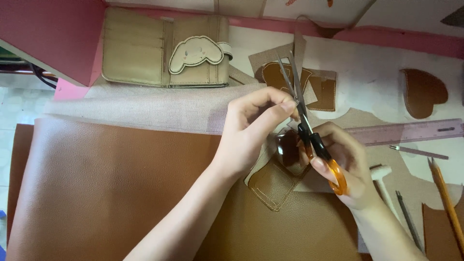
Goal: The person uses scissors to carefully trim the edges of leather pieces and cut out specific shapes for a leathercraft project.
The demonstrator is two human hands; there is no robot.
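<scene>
Right hand [345,164] clamped on orange-handled steel scissors [309,130], blades apart, left hand [251,128] pinching a small thin brown leather scrap [291,151] near desk centre, likely light, floppy, best held by its edge; beige fabric wallet [164,48] with white cloud-shaped patch at far edge.

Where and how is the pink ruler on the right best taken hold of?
Grip the pink ruler near its free right end, from above, pinching across its narrow width. It lies flat and long; its left end runs close behind the right hand holding the scissors.
</scene>
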